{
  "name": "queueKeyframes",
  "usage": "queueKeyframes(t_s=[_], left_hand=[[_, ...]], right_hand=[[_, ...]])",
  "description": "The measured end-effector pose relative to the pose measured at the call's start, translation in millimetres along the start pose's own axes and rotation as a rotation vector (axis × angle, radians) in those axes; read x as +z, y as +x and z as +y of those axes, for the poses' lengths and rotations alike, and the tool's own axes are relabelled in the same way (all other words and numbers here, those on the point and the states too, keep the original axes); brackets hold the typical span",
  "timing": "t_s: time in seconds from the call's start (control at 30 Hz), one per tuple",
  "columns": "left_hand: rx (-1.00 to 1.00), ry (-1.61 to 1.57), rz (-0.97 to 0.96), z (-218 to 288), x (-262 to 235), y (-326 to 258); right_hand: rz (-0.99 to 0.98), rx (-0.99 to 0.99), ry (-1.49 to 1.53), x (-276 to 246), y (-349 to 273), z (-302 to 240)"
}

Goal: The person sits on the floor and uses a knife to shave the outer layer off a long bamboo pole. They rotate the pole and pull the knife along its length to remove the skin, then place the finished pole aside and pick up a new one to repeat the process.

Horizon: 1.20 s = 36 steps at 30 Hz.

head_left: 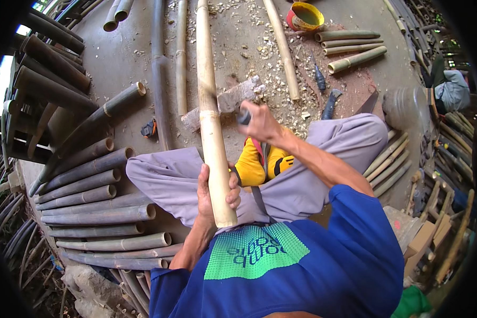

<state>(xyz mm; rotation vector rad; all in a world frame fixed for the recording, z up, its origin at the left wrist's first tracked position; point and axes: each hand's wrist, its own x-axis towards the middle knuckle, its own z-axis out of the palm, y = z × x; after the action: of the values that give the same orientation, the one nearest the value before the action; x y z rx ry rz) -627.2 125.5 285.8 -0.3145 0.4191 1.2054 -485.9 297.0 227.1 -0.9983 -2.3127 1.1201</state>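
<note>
Nearest the camera, wears a blue T-shirt (307, 275) above grey trousers (344, 135), and sits cross-legged on the ground (124, 61) with knees wide, apparently to leave room for a pale bamboo pole (212, 135) lengthwise between them. Wraps the left hand (204, 197) around the pole's near end from beneath, thumb on one side and fingertips on the other, likely to check any roll. Runs the pole away from the T-shirt and over a rough block (238, 97), seemingly to prop the far length; cannot tell whether touching there. Clenches the right hand (262, 124) into a fist around a dark tool (243, 116), just right of the pole and apart from it; cannot tell the tool's kind through the blur. Has wood chips (259, 47) strewn around the block, and a slim-shafted tool (319, 79) with a dark handle beyond the right leg, probably for easy reach. Has dark bamboo poles (100, 214) at the left, laid side by side, cut ends facing inward, perhaps for easy choosing.
</note>
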Motion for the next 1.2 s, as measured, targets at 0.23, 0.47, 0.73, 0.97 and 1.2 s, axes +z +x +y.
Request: queueKeyframes(t_s=[0.23, 0.47, 0.73, 0.97, 1.2], left_hand=[[0.009, 0.207, 0.177, 23, -24, -33], [-0.774, 1.941, 0.454, 123, -15, -92], [0.709, 2.241, 0.664, 130, -61, 98], [0.315, 1.777, 0.482, 166, -57, 113], [-0.138, 1.309, 0.4, 89, 21, 0]], right_hand=[[-0.106, 0.35, 0.04, 2, 10, 11], [0.087, 0.251, 0.023, -2, 10, 11], [0.048, 0.238, 0.071, -5, 14, -7], [0.022, 0.343, 0.115, -82, 12, -43], [0.366, 0.059, -0.337, -254, 26, -49]])
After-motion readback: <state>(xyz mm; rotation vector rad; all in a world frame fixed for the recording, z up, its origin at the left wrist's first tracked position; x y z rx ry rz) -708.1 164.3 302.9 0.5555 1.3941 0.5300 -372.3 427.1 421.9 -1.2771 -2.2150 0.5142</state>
